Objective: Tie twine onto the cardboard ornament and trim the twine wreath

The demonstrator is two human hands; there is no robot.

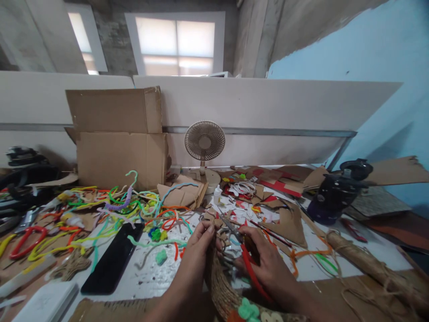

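Note:
My left hand is closed, its thumb and fingertips pinching the upper end of a curved, twine-wrapped piece, which looks like part of a wreath. Green pipe-cleaner flowers and an orange patch decorate its lower part. In my right hand are scissors with red handles; their blades point up and left, close to my left fingertips. Whether the blades touch anything is hard to make out. The far side of the curved piece runs out of view at the bottom.
Tangled coloured pipe cleaners cover the left side, around a black phone. Behind stand a small fan, a glue bottle and a cardboard box. Cardboard scraps, a twine roll and a dark jug lie rightward.

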